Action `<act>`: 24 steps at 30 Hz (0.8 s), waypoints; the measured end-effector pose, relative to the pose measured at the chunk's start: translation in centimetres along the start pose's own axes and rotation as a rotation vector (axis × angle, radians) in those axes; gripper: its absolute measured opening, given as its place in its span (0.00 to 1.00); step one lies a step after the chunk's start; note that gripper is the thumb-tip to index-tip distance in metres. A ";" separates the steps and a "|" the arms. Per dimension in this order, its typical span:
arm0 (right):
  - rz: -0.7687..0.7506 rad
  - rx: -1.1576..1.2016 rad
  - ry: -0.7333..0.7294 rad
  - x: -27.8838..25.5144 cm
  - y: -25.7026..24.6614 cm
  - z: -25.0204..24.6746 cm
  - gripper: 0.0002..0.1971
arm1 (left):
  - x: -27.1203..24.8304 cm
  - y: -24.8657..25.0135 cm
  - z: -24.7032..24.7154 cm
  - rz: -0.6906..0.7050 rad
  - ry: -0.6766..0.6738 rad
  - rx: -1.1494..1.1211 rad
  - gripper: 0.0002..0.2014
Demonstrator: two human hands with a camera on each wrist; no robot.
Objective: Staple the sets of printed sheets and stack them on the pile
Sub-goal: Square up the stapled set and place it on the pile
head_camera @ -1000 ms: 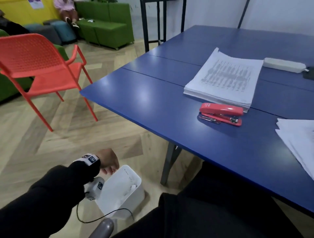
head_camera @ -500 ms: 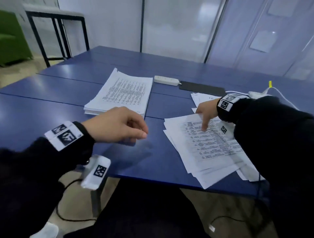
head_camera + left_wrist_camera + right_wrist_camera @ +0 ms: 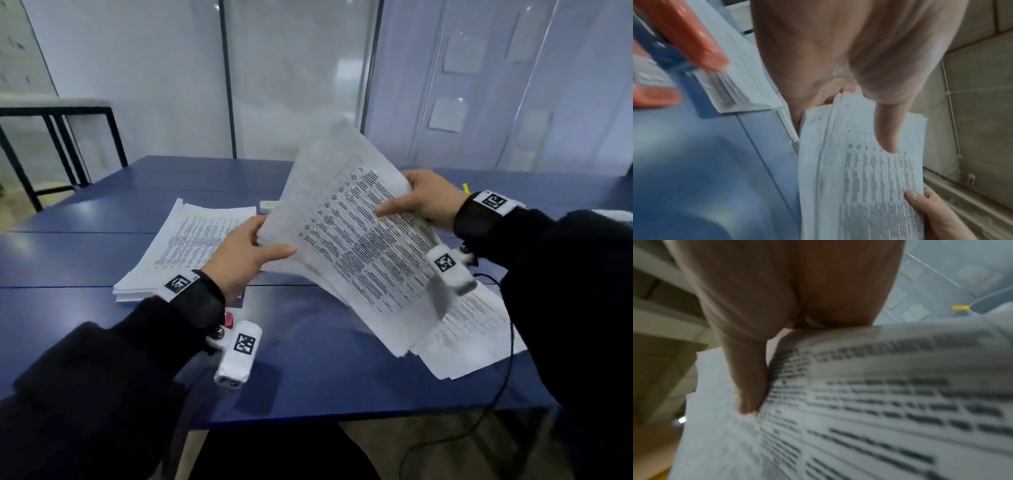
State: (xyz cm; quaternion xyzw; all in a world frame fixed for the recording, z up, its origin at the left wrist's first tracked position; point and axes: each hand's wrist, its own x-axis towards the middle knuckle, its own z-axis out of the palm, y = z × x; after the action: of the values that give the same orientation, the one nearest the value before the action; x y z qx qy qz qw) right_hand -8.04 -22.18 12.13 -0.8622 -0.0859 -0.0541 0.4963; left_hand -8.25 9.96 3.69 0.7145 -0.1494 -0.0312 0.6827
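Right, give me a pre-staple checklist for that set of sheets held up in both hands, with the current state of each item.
1. Left hand grips the held set at its edge: ok.
2. Right hand pinches the opposite edge, thumb on the print: ok.
3. Sheet edges squared up: not ok; in the left wrist view they look fanned.
4. Red stapler within reach on the table: ok, it lies under the left wrist.
5. Stapler loaded: cannot tell.
6. Pile free to take the set: ok.
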 end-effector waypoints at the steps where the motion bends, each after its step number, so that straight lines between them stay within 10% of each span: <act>1: -0.014 0.113 0.038 -0.1 -0.2 0.1 0.18 | 0.6 0.6 0.1 0.030 0.093 -0.062 0.26; 5: -0.079 0.424 0.185 0.0 -1.0 0.9 0.26 | 3.1 5.1 -0.7 0.167 0.338 -0.264 0.18; 15: -0.027 0.635 0.141 -1.0 -0.4 2.8 0.10 | 3.7 8.4 -1.3 0.247 0.366 -0.257 0.05; 24: 0.021 0.692 0.075 -1.3 0.3 4.9 0.24 | 2.4 7.4 0.6 0.244 0.539 -0.264 0.25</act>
State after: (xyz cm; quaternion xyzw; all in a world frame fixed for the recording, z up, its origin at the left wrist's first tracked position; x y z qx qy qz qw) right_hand -9.20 -18.23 9.14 -0.6410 -0.0720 -0.0484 0.7626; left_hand -7.36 8.58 11.36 0.5794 -0.0425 0.2219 0.7831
